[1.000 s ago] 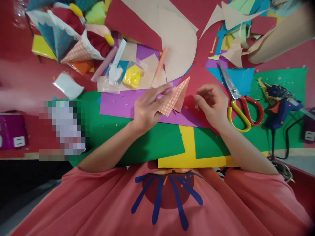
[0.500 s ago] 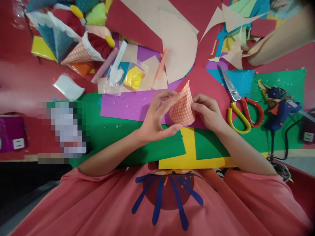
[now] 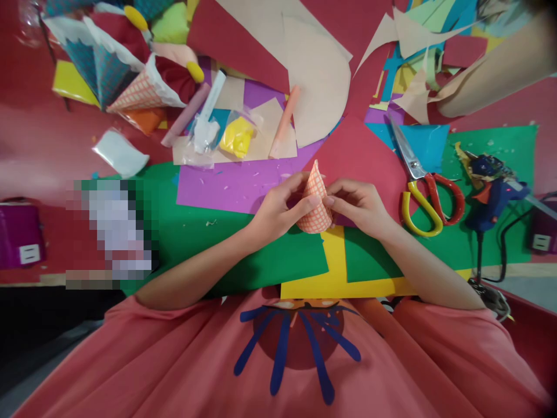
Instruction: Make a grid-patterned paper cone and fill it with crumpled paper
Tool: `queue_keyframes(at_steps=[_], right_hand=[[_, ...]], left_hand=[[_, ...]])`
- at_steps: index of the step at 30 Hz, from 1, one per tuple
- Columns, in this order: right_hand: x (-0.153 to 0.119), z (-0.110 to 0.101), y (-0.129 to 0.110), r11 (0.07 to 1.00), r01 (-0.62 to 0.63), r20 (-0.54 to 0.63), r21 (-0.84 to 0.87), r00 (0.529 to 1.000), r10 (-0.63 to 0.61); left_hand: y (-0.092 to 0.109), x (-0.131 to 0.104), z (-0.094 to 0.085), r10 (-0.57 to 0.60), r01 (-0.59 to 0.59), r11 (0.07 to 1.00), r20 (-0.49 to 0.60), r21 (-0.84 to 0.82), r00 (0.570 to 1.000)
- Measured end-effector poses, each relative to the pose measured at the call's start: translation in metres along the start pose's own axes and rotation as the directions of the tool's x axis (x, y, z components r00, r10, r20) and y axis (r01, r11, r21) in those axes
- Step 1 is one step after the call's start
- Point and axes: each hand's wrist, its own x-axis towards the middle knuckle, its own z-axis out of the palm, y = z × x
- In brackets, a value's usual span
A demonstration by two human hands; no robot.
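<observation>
Cone (image 3: 317, 219) above red tabletop (image 3: 39, 154) (glossy, perhaps)

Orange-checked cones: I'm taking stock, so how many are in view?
2. One orange-checked cone is between the left hand and right hand, tip up; the second cone is at upper left. Others may be hidden.

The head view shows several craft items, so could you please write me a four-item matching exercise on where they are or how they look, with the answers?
1. Checked cone
2. Scissors
3. Glue gun
4. Yellow lump

A. Inside clear wrapping
B. With red and yellow handles
C. Between the left hand and the right hand
D. Mostly blue body

Right pairs: 1-C, 2-B, 3-D, 4-A
</observation>
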Motion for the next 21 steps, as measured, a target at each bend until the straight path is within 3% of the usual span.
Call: queue_keyframes(at_steps=[16,21], right_hand=[[0.001,-0.003,-0.001,0.993,-0.072,-0.051,-0.096,0.996,0.068],[-0.011,-0.005,-0.013,0.964,-0.050,-0.120,-0.262,0.993,0.019]], left_hand=[[-0.007,0.005,-0.002,-0.074,0.077,0.992,0.031,-0.101,0.997],[-0.009,0.007,-0.003,-0.114,0.122,0.972,0.050,-0.203,0.992]])
